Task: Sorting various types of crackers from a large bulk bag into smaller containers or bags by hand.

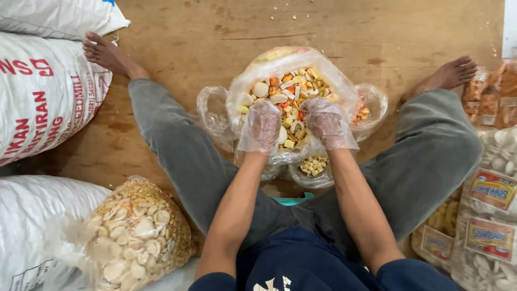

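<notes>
While sacks and packets crowd both sides, the left hand (263, 125) and right hand (325, 123), fingers curled, dig into the mixed-cracker bag (285, 81).

Both forearms extended forward, close together; left hand (264, 125) and right hand (325, 122) gloved, fingers curled downward.

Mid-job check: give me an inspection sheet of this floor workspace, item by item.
Surface: bare wooden floor, a few crumbs.
Job's things: clear bag of mixed crackers, open, between the legs; smaller clear bags around it.
Clutter: bag of pale crackers; packaged snack bags.
Grippers: left hand and right hand, in plastic gloves, both in the bag's mouth.
Cables: nothing seen.
Surroundings: white sacks beside the legs.
</notes>
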